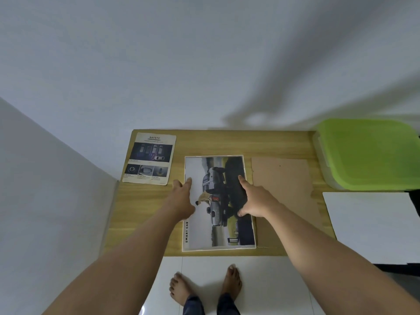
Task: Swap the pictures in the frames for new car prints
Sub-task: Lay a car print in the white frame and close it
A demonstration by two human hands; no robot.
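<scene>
Table [218,142]: wood-grain surface, light, matt. Truck print [218,201] and safety leaflet [148,158]: paper, the leaflet worn at its edges; backing board [284,178]: brown matt cardboard. Box lid [368,151]: smooth green plastic; floor [261,285]: glossy white tile.

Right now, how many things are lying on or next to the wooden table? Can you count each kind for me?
Car prints: 2 (truck print, safety sheet)
Brown cardboard: 1
White sheet: 1
Green-lidded box: 1
Total: 5
</scene>
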